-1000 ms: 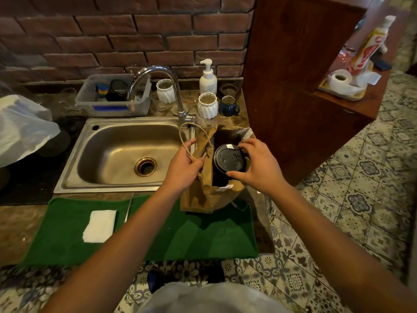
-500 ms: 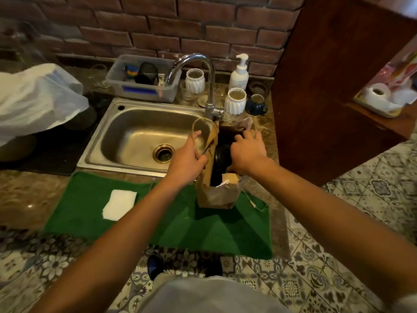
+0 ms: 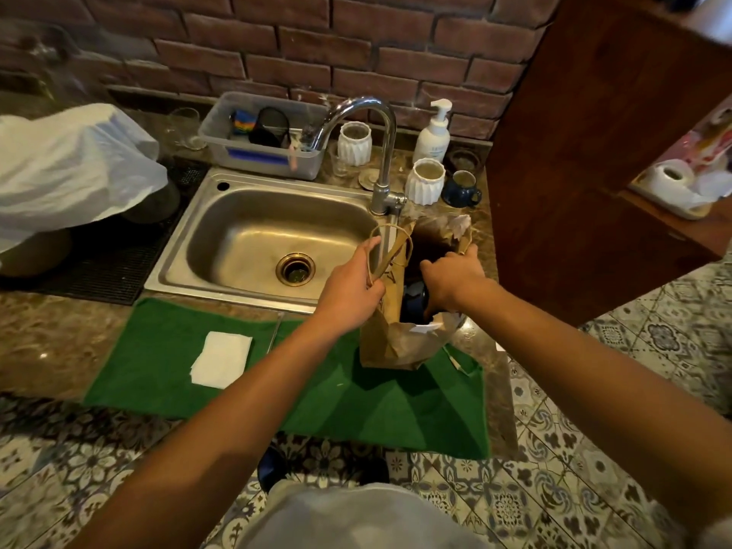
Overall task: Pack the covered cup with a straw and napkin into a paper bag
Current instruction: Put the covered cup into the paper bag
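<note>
Since before, the dark-lidded cup [image 3: 414,297] sank deeper into the brown paper bag [image 3: 390,342]; right hand [image 3: 451,281] fingers grasp it, left hand [image 3: 350,289] clenches the bag's handle (sink edge [image 3: 237,293] close behind).

The light is soft and a bit dim. The sink [image 3: 253,231] shines a little. The picture bends at the edges. Things at 2 o'clock look blurry and washed out.

Home kitchen: sink [image 3: 253,231], faucet [image 3: 380,152], soap dispenser [image 3: 433,132].

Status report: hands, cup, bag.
Left hand grips paper bag handle. Right hand in bag on cup. Napkin still on mat.
</note>
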